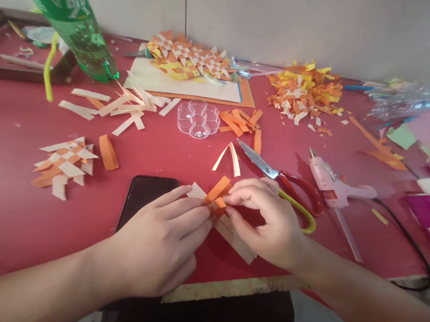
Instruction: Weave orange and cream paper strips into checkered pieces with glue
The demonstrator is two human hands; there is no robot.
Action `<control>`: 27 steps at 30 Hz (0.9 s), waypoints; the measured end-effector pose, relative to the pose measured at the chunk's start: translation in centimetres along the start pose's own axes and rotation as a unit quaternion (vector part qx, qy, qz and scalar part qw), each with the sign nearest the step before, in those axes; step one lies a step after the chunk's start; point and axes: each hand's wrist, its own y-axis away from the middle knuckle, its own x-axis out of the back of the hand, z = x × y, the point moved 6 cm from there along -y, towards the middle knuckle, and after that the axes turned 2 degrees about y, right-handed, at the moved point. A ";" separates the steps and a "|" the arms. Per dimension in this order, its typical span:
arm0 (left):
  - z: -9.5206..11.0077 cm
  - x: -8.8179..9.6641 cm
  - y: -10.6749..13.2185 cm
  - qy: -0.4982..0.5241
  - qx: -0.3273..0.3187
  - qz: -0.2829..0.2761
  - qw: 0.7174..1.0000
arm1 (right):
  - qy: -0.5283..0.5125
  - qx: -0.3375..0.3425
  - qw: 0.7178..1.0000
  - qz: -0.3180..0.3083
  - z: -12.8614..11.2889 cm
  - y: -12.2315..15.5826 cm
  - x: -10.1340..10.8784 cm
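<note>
Between my two hands are interlaced paper strips, an orange strip [218, 188] crossing cream strips [236, 240]. My left hand [169, 231] pinches the weave from the left, its fingertips hiding part of the crossing. From the right, thumb and forefinger of my right hand [266, 215] grip the orange paper. A folded cream strip [228, 159] stands as an upside-down V just beyond my fingers. Under my left hand's far side lies a black phone [147, 195]. Scissors [272, 172] with red and yellow handles lie beyond my right hand.
A woven fish-like paper piece [67, 159] lies left. Cream strips [131, 105], orange strips [241, 121] and a clear flower-shaped tray [198, 120] are ahead. A green bottle [77, 31] stands back left. A pink glue gun [333, 183], its cord trailing, and paper scraps [303, 91] are right.
</note>
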 end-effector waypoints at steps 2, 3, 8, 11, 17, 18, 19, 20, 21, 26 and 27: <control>0.0 0.1 0.0 0.004 0.004 0.005 1.000 | -0.008 0.012 1.000 -0.006 -0.1 0.1 0.0; 0.0 0.2 0.0 0.006 0.003 0.009 1.000 | -0.009 0.016 1.000 -0.009 -0.2 0.1 0.0; 0.1 0.5 -0.3 0.006 0.015 -0.004 1.000 | -0.006 0.033 0.999 -0.013 -0.4 0.1 -0.1; 0.1 0.6 -0.4 0.001 0.024 -0.008 1.000 | 0.000 0.044 0.999 -0.009 -0.6 -0.1 -0.1; 0.0 0.5 -0.4 -0.003 0.023 -0.009 1.000 | 0.022 0.075 0.997 -0.004 -1.2 0.0 0.1; 0.0 0.4 -0.4 -0.001 0.020 -0.011 1.000 | 0.026 0.079 0.997 -0.003 -1.2 0.1 0.0; 0.0 0.4 -0.4 0.001 0.015 -0.012 1.000 | 0.030 0.083 0.996 -0.003 -1.3 0.2 0.0; 0.1 0.4 -0.5 0.002 0.008 -0.008 1.000 | 0.035 0.086 0.996 -0.003 -1.3 0.2 0.0; 0.1 0.6 -0.5 0.000 -0.001 0.003 1.000 | 0.039 0.089 0.995 -0.004 -1.3 0.3 -0.1; 0.4 1.0 -0.3 -0.009 -0.022 0.058 0.998 | 0.068 0.111 0.992 0.002 -1.6 0.6 -0.3; 0.3 0.9 -0.3 -0.007 -0.018 0.054 0.998 | 0.082 0.117 0.990 0.002 -1.8 0.7 -0.3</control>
